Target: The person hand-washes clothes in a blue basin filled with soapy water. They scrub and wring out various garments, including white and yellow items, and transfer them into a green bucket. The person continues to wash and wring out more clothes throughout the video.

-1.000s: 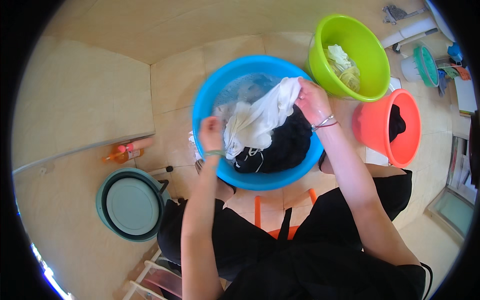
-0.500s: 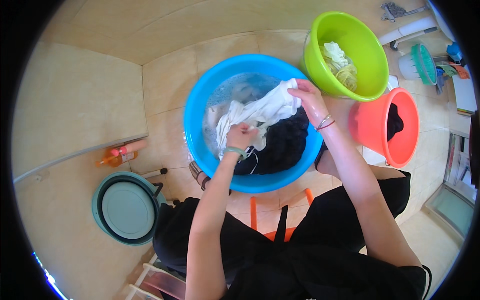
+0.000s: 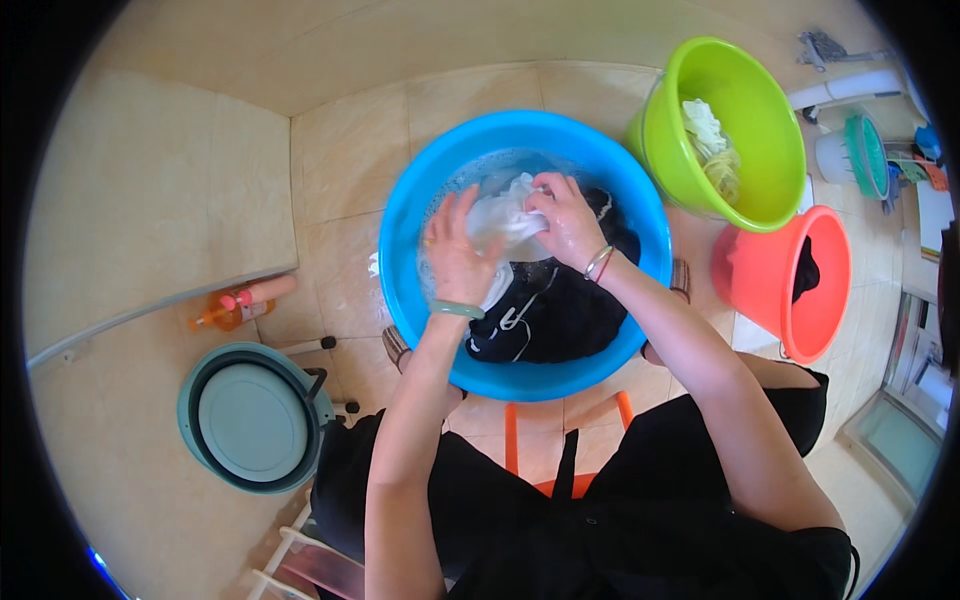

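A large blue basin [image 3: 395, 262] of soapy water stands on the floor between my feet. Bunched white cloth [image 3: 508, 218], likely a garment, lies in the suds at its far side. My right hand [image 3: 568, 218] pinches the right end of that cloth. My left hand [image 3: 462, 250] is over the cloth's left side with fingers spread, slightly blurred, and it grips nothing. Dark wet clothing [image 3: 570, 310] with a pale drawstring fills the near right part of the basin.
A green bucket [image 3: 680, 90] with pale laundry and a coral bucket [image 3: 740, 275] with dark cloth stand to the right. At left are a grey-green collapsible basin [image 3: 250, 420] and an orange bottle [image 3: 228, 312]. An orange stool [image 3: 512, 440] is under me.
The white cloth has come down from a stretched hold into a bunch in the water. My left hand has let go and spread its fingers; my right has moved left and nearer.
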Motion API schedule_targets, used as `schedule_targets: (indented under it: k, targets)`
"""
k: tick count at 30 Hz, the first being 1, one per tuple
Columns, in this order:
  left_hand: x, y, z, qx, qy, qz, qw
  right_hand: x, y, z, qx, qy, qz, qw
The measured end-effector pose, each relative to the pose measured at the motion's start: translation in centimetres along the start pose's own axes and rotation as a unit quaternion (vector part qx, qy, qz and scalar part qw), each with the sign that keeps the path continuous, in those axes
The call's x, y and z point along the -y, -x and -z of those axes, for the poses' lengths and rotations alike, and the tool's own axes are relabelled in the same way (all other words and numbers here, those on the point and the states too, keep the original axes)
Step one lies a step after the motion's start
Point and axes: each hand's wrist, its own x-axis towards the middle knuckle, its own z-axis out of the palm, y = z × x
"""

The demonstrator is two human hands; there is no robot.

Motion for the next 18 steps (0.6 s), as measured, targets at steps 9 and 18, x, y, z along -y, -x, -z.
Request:
schedule_targets:
  k: [9, 18]
  targets:
    - [7.8, 2.3, -9.4, 0.287, -0.253, -0.001, 0.924, -5.8, 1.1, -8.3, 0.257, 0.173, -0.072, 0.948]
    - [11.2, -2.3, -12.2, 0.385, -0.191, 0.035, 0.902, -9.9, 0.0, -11.6, 0.160, 0.148, -0.050, 0.975]
